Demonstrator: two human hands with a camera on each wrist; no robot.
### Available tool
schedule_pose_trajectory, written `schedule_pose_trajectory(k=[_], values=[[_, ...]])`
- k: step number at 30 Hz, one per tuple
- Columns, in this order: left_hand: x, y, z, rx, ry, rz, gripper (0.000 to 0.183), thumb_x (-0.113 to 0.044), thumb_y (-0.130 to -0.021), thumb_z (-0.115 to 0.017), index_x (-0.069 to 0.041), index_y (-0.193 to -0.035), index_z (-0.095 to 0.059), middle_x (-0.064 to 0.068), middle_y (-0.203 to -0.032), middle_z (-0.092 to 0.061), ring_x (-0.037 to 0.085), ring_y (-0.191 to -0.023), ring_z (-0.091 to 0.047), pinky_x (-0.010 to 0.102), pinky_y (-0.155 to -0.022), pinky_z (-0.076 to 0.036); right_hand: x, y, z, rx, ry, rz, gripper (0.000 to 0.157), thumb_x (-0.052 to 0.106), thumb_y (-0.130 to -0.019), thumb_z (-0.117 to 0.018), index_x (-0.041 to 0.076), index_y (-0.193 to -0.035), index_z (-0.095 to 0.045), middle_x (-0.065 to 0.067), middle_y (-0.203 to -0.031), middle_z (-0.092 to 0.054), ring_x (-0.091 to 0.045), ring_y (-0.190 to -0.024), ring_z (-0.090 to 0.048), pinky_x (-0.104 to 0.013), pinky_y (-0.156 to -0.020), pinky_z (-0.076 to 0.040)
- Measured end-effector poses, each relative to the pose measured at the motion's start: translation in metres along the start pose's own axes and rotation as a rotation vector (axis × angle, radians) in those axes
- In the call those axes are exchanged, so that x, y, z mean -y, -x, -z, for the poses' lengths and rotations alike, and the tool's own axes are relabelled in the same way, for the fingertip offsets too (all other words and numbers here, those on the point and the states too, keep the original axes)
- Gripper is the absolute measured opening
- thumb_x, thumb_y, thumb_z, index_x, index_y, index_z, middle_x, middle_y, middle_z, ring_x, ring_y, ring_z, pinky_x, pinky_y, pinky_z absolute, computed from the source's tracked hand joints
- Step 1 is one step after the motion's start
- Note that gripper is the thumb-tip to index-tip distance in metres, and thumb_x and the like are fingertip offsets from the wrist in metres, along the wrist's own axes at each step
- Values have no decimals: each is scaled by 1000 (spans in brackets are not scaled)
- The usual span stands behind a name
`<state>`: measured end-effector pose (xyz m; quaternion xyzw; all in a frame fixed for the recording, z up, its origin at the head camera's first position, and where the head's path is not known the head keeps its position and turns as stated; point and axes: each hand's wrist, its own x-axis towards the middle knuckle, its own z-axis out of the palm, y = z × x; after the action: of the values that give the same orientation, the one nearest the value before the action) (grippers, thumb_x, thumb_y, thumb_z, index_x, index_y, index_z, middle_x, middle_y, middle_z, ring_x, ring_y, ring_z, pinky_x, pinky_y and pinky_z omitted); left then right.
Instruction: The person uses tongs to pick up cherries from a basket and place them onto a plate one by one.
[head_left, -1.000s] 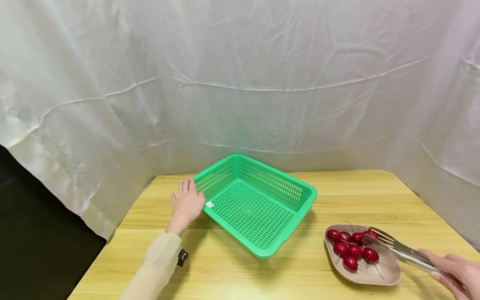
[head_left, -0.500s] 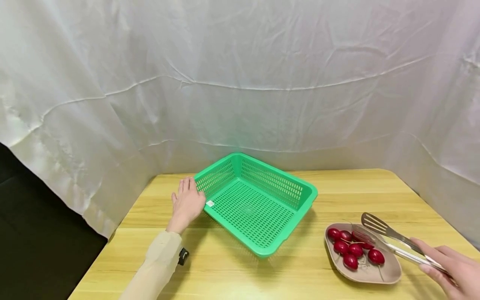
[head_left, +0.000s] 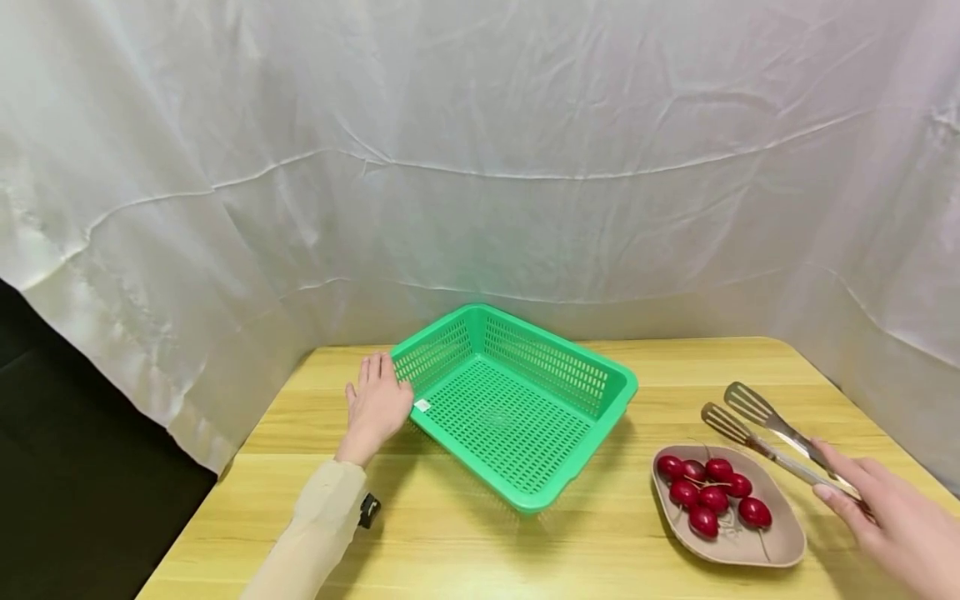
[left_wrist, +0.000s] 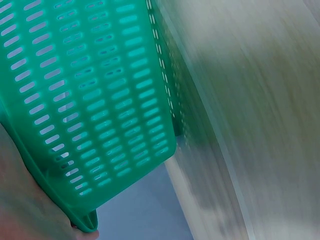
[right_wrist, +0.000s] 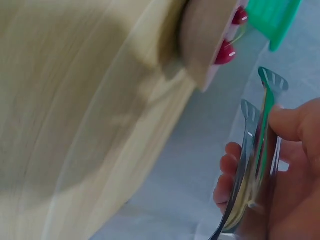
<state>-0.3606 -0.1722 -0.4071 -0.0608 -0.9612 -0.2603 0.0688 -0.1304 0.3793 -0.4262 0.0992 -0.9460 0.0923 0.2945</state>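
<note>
A green plastic basket (head_left: 498, 425) with slotted walls stands askew on the table. My left hand (head_left: 378, 408) holds its left rim; in the left wrist view the palm side (left_wrist: 25, 195) lies against that rim, and most fingers are hidden. Metal tongs (head_left: 787, 458) with slotted ends are held in my right hand (head_left: 885, 517). Their two ends stand apart with nothing between them, over the far right edge of a pinkish plate. Several dark red cherries (head_left: 703, 522) with stems lie on the plate (head_left: 772, 546). In the right wrist view, the thumb presses the tongs (right_wrist: 260, 160) from one side.
The wooden table (head_left: 465, 558) runs back to a pale hanging cloth (head_left: 525, 233), which also closes off both sides. A small white label (head_left: 422, 406) shows at the basket's left side. Dark material (head_left: 82, 467) lies beyond the table at the left.
The tongs have come away from the cherries, toward the plate's far right edge. One cherry at the right has shifted slightly rightward. The left hand and basket stay put.
</note>
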Motion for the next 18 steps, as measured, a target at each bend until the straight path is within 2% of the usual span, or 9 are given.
schedule_pose_trajectory(k=[3,6,7,10,11,14,16,18], values=[[1,0,1,-5,1,3,68,-29,-100,-30,4,-156,-7,21,-162,-1,38,-148,4,67,-111,5,-13,-7,-5,36,36,-48,56,14,-92,-69,-13,-136,-47,-16,-78,-59,-13,-61,-46,-32,-48,-35],[2,0,1,-10,5,4,68,-28,-101,-30,3,-156,-7,21,-162,-1,38,-148,4,67,-111,5,-26,-15,-9,99,72,-93,48,14,-93,-68,-20,-122,-50,-22,-76,-59,-26,-61,-51,-40,-49,-40],[2,0,2,-13,5,5,68,-28,-101,-30,3,-156,-7,21,-163,-1,38,-148,3,67,-111,5,-29,-17,-11,126,79,-112,48,16,-94,-67,-21,-119,-50,-22,-75,-58,-27,-61,-51,-41,-49,-41],[2,1,2,-15,-3,7,68,-28,-100,-30,3,-156,-7,21,-163,-2,39,-148,2,67,-111,4,-40,-21,-16,177,88,-147,40,17,-94,-67,-16,-111,-52,-22,-75,-58,-32,-62,-55,-47,-51,-43],[2,1,2,-15,-2,8,68,-27,-100,-30,3,-156,-6,21,-163,-2,39,-148,2,67,-111,4,-42,-22,-18,194,93,-156,41,19,-94,-66,-16,-111,-52,-26,-77,-59,-38,-66,-58,-51,-54,-46],[1,1,0,-15,-13,12,68,-27,-100,-30,3,-156,-7,21,-163,-2,39,-148,1,67,-111,4,-51,-20,-24,217,91,-163,39,21,-92,-69,-12,-105,-53,-28,-79,-60,-47,-72,-60,-57,-57,-46],[0,1,-1,-15,-13,16,68,-28,-101,-31,3,-156,-7,21,-163,-2,39,-148,1,67,-111,4,-58,-20,-29,244,91,-181,44,23,-91,-70,-14,-107,-54,-34,-86,-60,-57,-82,-58,-63,-62,-46],[-2,0,-3,-17,-17,18,68,-29,-101,-31,3,-156,-7,21,-162,-2,39,-148,0,66,-111,3,-64,-20,-32,271,78,-200,40,25,-91,-70,-11,-102,-56,-31,-85,-61,-56,-81,-59,-63,-60,-46]])
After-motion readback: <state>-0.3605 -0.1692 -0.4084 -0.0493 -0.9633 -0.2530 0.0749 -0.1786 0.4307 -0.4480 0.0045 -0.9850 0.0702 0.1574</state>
